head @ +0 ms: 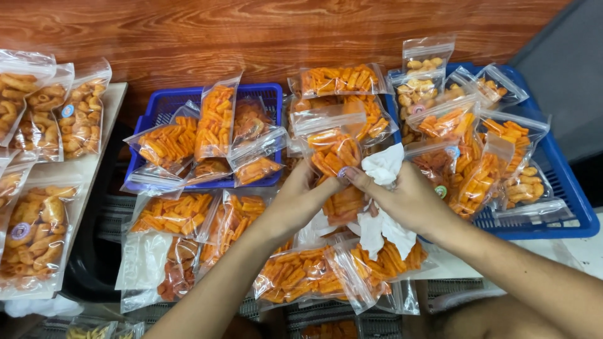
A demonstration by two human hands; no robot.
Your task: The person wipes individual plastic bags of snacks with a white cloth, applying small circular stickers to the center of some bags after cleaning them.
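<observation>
My left hand (pixel 300 196) grips a clear zip bag of orange snack sticks (pixel 333 150) by its lower edge, held upright in the middle of the view. My right hand (pixel 408 199) holds a crumpled white tissue (pixel 382 168) and presses its fingertips against the same bag. Part of the tissue hangs below my right palm. Under both hands lie more filled bags of orange sticks (pixel 295 276).
A small blue basket (pixel 164 103) on the left and a larger blue basket (pixel 565 207) on the right hold several snack bags. Bags of pale ring snacks (pixel 38 232) lie on a board at the far left. A wooden wall (pixel 251 31) runs behind.
</observation>
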